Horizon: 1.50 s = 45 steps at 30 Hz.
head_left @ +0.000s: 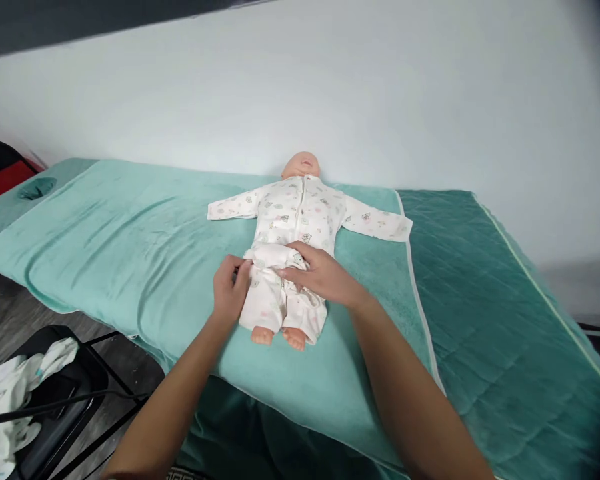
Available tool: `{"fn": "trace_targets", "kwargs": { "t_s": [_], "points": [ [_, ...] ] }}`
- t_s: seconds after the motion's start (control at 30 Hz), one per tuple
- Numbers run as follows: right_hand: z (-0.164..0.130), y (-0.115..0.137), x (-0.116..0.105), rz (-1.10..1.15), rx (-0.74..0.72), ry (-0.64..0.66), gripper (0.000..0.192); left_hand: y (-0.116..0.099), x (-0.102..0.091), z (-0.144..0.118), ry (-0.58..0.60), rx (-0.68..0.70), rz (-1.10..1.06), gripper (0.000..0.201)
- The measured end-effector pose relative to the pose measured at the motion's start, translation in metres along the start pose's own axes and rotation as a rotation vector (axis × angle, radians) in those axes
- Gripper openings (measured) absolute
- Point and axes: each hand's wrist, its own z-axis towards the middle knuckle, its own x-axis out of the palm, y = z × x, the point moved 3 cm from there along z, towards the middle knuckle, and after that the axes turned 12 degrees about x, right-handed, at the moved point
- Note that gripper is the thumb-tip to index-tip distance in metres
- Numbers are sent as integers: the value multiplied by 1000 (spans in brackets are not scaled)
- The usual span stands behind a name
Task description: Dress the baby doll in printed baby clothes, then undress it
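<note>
1. Two hands work at the waist of the doll, which lies on its back on the towel, head toward the wall.
2. Left hand is at the doll's hip on the viewer's left; its grip is pinched together on the edge of the trousers.
3. Right hand lies flat over the doll's belly, fingers loosely apart, pressing the cloth and clamping nothing.
4. To do this well, I think, keep the flat hand steady so the doll does not slide, and pull the waistband evenly, not only on one side.
5. Bare feet show below the trousers.
</note>
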Motion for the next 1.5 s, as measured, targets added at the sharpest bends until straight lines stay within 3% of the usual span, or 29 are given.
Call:
{"fn": "trace_targets", "kwargs": {
  "t_s": [0.07,0.13,0.23,0.3,0.4,0.5,0.57,0.7,0.77,0.83,0.93,1.07,1.27,1.5],
  "points": [
    [-2,-2,-8,95,-47,1,25,7,-1,10,-140,-73,-152,26],
    [-3,-5,-17,167,-90,-147,24,15,4,25,-200,-129,-275,22],
    [-2,-14,-31,145,-83,-556,23,20,18,57,-125,-164,-386,16],
    [0,-19,-33,-11,-75,-732,22,13,26,78,4,-107,-389,13],
    [7,-20,-25,-356,-123,-665,27,-14,37,101,372,197,-212,15],
    [8,-19,-17,-582,-141,-589,30,-34,44,109,722,486,57,25],
    [6,-17,-14,-635,-108,-602,28,-38,45,110,807,544,163,32],
    [6,-12,-9,-607,-66,-626,10,-36,43,103,868,526,194,45],
    [8,-10,-7,-573,-76,-649,4,-37,42,97,847,507,226,42],
    [10,-12,-7,-496,-75,-675,11,-37,41,93,771,493,296,33],
    [11,-20,-9,-246,-10,-713,16,-36,43,88,660,538,355,24],
    [12,-29,-11,63,58,-739,21,-22,43,89,519,561,311,27],
    [15,-34,-15,437,144,-724,24,0,40,98,254,326,119,38],
    [16,-38,-16,719,171,-699,25,30,45,106,17,-80,-112,30]
  ]
}}
